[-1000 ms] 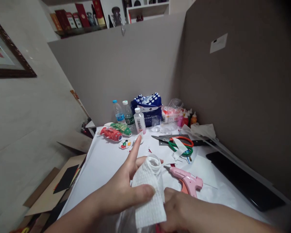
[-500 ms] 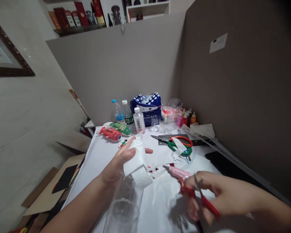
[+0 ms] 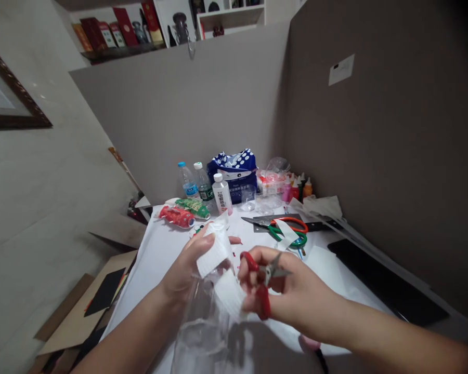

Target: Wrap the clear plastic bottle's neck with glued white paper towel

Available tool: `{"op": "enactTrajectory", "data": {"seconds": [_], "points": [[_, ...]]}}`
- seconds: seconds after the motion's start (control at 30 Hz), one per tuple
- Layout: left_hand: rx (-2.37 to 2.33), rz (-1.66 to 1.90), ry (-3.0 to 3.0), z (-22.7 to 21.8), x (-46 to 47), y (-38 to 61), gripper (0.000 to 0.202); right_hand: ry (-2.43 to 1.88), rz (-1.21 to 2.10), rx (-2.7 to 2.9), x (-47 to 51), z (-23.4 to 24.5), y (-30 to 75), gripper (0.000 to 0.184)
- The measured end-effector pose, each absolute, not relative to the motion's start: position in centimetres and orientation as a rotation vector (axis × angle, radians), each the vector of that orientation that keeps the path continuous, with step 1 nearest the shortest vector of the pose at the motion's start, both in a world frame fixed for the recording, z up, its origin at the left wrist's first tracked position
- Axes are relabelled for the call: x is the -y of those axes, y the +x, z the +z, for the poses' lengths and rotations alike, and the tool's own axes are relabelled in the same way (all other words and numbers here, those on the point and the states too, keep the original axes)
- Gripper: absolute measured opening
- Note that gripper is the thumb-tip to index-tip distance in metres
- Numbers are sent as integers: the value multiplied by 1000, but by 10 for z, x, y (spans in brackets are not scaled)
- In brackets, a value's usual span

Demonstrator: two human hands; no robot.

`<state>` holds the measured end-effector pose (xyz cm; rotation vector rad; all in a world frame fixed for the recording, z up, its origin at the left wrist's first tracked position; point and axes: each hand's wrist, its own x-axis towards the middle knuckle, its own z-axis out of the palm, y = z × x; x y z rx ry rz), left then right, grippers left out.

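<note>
While the left hand has its grip clamped on white paper at the top of a clear bottle, toward the near edge of the surface, the right hand has its grip closed around red-handled scissors, blades parted; whether it also pinches the paper's loose flap, I cannot tell; a blue bag stands at the far edge.

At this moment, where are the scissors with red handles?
In the head view, the red-handled scissors are in the right hand, just right of the white material the left hand holds.
</note>
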<state>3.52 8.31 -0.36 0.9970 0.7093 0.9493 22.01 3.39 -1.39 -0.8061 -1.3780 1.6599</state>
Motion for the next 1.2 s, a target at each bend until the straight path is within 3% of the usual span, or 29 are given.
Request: {"op": "enactTrajectory", "data": {"seconds": [0.13,0.23,0.37,0.6,0.77,1.07,1.13,1.2], "points": [[-684,895,910,5,-89,27,50,-850,1864,1570,-32,-30,233,28],[-614,840,904,-1,-95,23,48,-975,1589,1545,-38,-33,241,19],[-403,638,890,-21,-98,30,43,-861,1258,1366,-54,-21,244,25],[-265,409,886,-29,-91,45,52,-722,1474,1384,-63,-27,230,28],[-425,406,1025,-28,-88,41,71,-795,1446,1371,-65,-28,234,27],[-631,404,1199,-14,-85,35,59,-996,1050,1317,-57,-14,254,24],[-612,409,1201,-13,-87,32,59,-993,1111,1370,-47,-13,262,21],[-582,422,1187,-16,-90,29,67,-1036,1405,1534,-35,-16,268,20]]}}
